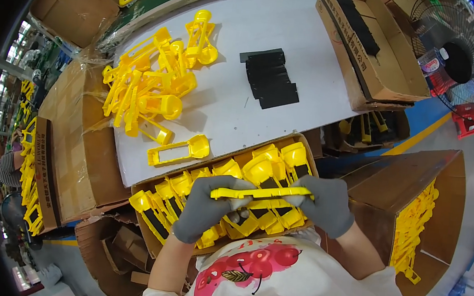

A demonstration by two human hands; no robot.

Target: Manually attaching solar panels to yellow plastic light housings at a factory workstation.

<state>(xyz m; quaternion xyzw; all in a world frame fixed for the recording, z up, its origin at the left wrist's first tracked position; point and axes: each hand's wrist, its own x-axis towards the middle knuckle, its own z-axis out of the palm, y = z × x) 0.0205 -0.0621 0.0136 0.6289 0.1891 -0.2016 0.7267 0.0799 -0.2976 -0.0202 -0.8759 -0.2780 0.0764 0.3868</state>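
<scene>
Both my hands wear grey gloves and hold one long yellow plastic frame (261, 192), seen edge-on. My left hand (207, 207) is closed round its left end, and my right hand (325, 204) grips its right end. Just beneath is an open cardboard box (311, 155) filled with rows of yellow frames (266, 168), several with black strips in them. On the white table, a single yellow frame (179, 150) lies beyond my left hand. Further off sits a stack of black strips (272, 78).
A heap of yellow frames (149, 82) covers the table's left part. A carton (370, 64) with black strips stands at the far right, near a fan (457, 55). Another box (417, 171) of yellow parts is at right; a large carton (72, 138) stands left, near another person (7, 163).
</scene>
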